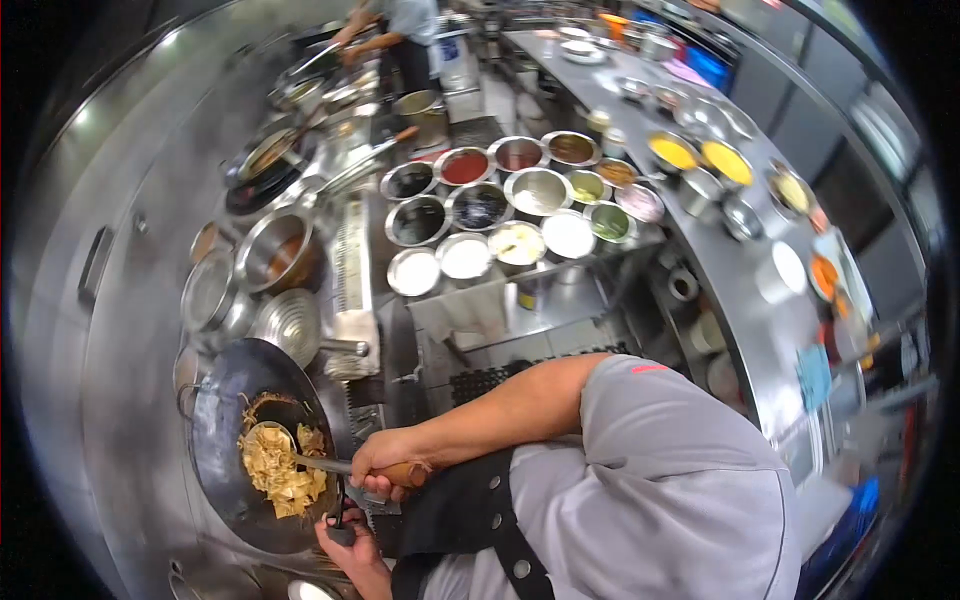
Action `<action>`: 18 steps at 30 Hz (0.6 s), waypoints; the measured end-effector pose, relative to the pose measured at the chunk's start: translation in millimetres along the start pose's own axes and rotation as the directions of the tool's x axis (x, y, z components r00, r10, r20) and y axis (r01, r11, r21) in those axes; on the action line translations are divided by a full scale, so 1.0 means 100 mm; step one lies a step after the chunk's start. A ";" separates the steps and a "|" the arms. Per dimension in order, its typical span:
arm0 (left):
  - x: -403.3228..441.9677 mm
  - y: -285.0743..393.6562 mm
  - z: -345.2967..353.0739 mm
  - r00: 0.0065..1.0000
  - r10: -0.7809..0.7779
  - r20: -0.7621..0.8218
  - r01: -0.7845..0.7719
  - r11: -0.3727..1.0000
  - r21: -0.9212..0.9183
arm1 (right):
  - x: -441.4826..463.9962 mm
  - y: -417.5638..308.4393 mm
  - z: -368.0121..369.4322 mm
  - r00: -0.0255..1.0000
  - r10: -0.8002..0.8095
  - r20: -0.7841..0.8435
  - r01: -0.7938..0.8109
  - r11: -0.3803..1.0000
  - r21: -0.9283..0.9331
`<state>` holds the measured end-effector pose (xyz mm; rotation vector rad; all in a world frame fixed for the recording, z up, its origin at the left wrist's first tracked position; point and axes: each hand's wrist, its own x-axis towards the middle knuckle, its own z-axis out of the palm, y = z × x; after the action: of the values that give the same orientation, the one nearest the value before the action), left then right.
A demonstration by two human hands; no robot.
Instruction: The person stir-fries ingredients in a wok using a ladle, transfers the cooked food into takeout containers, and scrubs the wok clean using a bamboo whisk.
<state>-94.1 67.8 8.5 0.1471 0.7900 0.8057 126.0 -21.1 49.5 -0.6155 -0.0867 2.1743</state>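
Wok [215, 430], dark and broad, sits at eight o'clock, the largest of the things in use, with a small loop handle [184, 402] at its ten o'clock rim. Off its twelve o'clock side stands a deep steel pot [252, 255]. Nearer, just beside the rim at one o'clock, is a ringed steel piece [290, 322] with a handle; strainer or lid, I cannot tell which.

Next in size comes the ladle [322, 464], its shaft crossing the wok's three o'clock rim, its bowl amid the food near the middle. The right grip [385, 461] is wrapped round the ladle's handle, outside the rim. At half past four the left grip [358, 553] looks curled round the wok's black handle [341, 535]; how tightly, I cannot tell.

Smallest are the folded golden-brown pieces of food [285, 478], heaped in and around the ladle's bowl.

The step in hand looks like turning or gathering this food while the wok is steadied. The next move, I judge, calls for a firm left grip and a low, level sweep of the ladle.
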 end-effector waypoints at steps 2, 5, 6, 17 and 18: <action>-0.08 -0.08 -0.06 0.996 -0.027 0.082 0.015 0.990 0.139 | -0.24 0.21 -0.07 0.993 -0.117 0.032 0.115 0.992 0.059; -0.17 -0.13 -0.21 0.968 -0.166 0.188 0.108 0.952 0.286 | -1.02 0.57 0.03 0.958 -0.284 -0.039 0.284 0.959 -0.001; -0.23 -0.22 -0.07 0.967 -0.203 0.154 0.120 0.896 0.427 | -1.28 0.67 0.11 0.931 -0.356 -0.078 0.352 0.934 -0.062; -0.59 -2.09 0.88 0.529 -0.846 0.071 0.383 0.313 0.869 | -2.97 2.02 0.42 0.424 -0.684 -0.594 0.829 0.557 -0.048; -0.53 -2.30 0.87 0.451 -0.892 0.030 0.460 0.261 0.849 | -3.10 2.18 0.29 0.396 -0.693 -0.603 0.844 0.534 -0.058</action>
<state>78.3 -115.7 8.3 0.6831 0.5078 -0.5549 114.6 -390.0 139.8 -0.8288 0.2013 0.9711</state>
